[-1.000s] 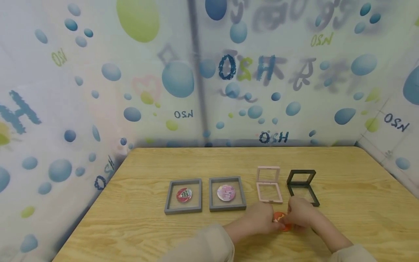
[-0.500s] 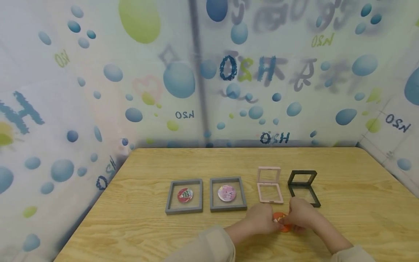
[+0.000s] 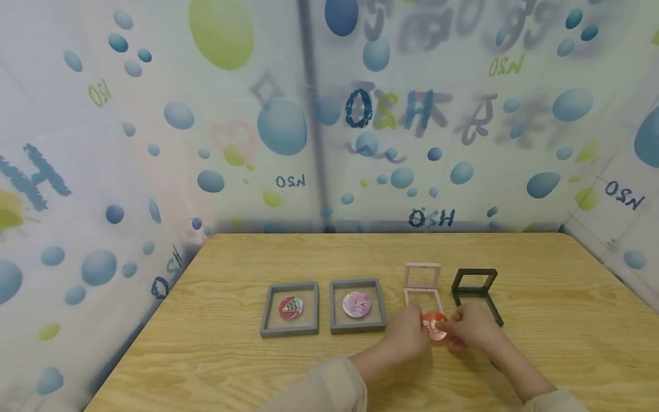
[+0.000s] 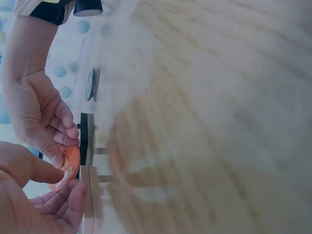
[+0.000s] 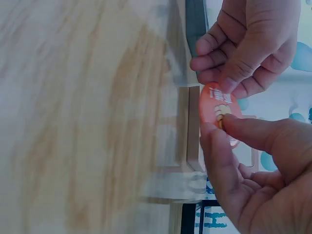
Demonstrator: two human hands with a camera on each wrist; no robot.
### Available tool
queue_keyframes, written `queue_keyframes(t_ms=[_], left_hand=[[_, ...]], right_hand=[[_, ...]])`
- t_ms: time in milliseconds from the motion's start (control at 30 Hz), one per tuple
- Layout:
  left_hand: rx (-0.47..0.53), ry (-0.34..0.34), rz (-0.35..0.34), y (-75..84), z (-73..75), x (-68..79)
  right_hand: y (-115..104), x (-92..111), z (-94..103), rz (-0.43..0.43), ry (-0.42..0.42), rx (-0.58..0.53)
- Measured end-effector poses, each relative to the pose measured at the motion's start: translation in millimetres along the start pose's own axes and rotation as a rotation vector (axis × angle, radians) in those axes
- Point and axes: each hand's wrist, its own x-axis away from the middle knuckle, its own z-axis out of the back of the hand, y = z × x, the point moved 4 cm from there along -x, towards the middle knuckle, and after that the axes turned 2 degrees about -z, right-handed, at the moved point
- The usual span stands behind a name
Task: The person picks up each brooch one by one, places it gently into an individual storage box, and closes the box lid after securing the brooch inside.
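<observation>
Both hands hold a round orange-red badge (image 3: 434, 327) in front of the open pink frame (image 3: 423, 265). My left hand (image 3: 405, 336) pinches its left edge. Thumb and fingers of my right hand (image 3: 473, 327) grip it from the right. The right wrist view shows white lettering and a yellow figure on the badge (image 5: 208, 105), with the right thumb across its face. The badge is raised off the table and tilted. Close behind the right hand stands an open black frame (image 3: 475, 271); the hands hide the near parts of both frames.
To the left lie two grey square frames, one (image 3: 289, 333) around a red badge with a green tree (image 3: 291, 307), the other (image 3: 357, 329) around a pink badge (image 3: 356, 304). A dark disc (image 4: 91, 84) shows beyond the black frame in the left wrist view. A patterned wall backs the table.
The badge has been lifted from lower on the table and brought away from the body and slightly left, toward the pink frame. Both hands moved with it; the frames stayed put.
</observation>
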Motion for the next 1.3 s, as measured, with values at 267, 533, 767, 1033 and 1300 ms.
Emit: queue_keyframes(t_ms=[267,533,767,1033,1300], left_hand=[[0.165,0.116,0.047,-4.6,7.4,-11.7],[0.260,0.160,0.108,-15.1,6.2,-27.7],[0.290,0.124,0.216,-20.3,7.8,-37.8],[0.166,0.062,0.264,-26.2,4.4,-42.6],[0.104,0.023,0.282,-26.5,0.3,-46.8]], right_hand=[[-4.8,-12.4,3.5,-0.036,0.037,-0.141],[-11.4,-25.3,6.2,-0.046,0.064,-0.028],[-12.3,-38.1,2.3,-0.080,0.045,-0.151],[-8.8,-43.7,-3.6,-0.123,0.001,-0.173],[-5.7,-43.7,-4.9,-0.118,0.005,-0.132]])
